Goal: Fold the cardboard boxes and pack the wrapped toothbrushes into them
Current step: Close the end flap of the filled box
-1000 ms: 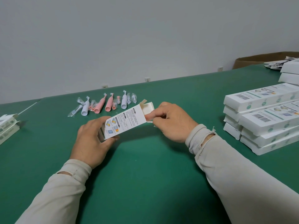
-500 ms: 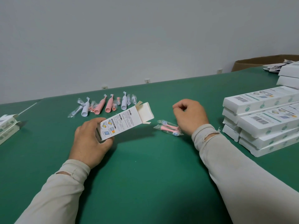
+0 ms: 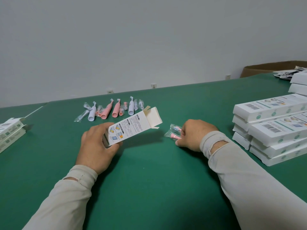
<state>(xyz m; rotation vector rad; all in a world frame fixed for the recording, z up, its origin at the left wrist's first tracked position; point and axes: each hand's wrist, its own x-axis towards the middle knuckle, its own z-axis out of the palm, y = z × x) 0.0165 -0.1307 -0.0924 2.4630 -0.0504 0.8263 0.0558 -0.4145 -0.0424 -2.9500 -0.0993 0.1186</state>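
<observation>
left hand [image 3: 98,143] grips box [image 3: 131,127] – open end faces right | right hand [image 3: 192,135] pinches wrapped brush heads [image 3: 173,132] just beside that mouth

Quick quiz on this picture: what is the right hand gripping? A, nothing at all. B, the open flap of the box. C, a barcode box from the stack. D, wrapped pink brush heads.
D: the right hand curls its fingers round the wrapped pink brush heads on the green table, apart from the open box held by the left hand.

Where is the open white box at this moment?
In the head view, left of centre: the left hand holds the open white box tilted above the green table, in front of the wrapped toothbrushes.
</observation>
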